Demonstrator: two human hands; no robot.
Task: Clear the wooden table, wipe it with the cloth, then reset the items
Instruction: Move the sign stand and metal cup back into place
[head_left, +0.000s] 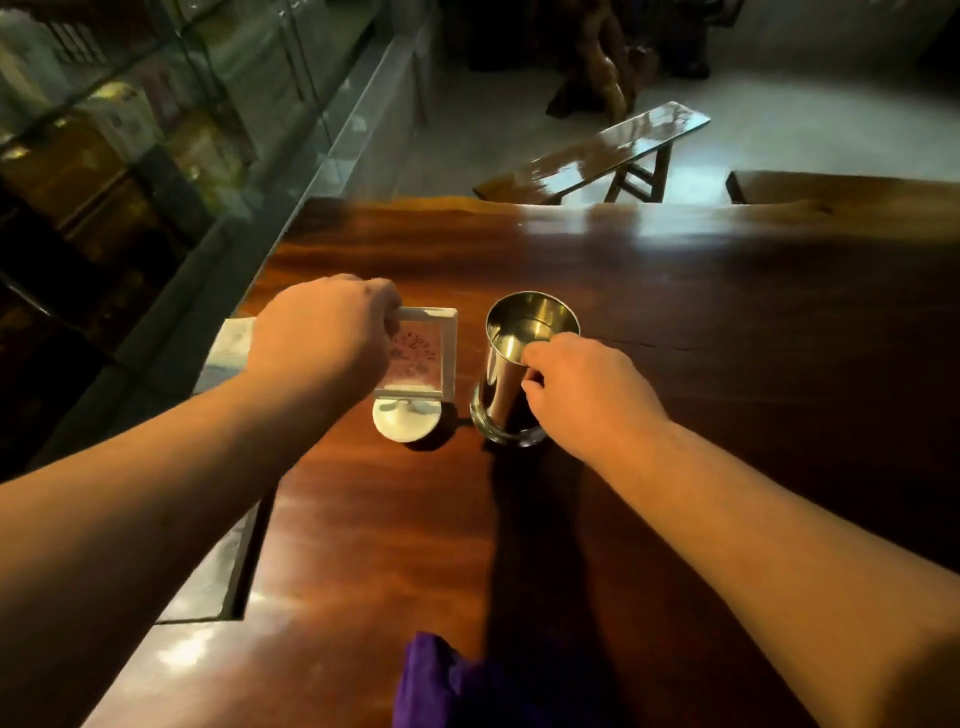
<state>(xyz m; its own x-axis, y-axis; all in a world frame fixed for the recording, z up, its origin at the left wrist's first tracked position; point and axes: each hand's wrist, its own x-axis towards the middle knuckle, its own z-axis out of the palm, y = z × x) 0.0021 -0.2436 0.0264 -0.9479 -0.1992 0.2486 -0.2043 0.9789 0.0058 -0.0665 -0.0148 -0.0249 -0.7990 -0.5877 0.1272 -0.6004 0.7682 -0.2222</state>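
A dark polished wooden table fills the middle of the view. On it stands a white-framed sign holder on a round white base, with a pinkish card inside. My left hand grips the top left corner of its frame. Just to the right stands a tall shiny metal cup, upright and empty. My right hand wraps around the cup's right side. A purple cloth lies bunched at the table's near edge.
A glass display case runs along the left side, close to the table's left edge. A wooden bench stands beyond the far edge on a pale floor. Another dark wooden slab sits at the far right.
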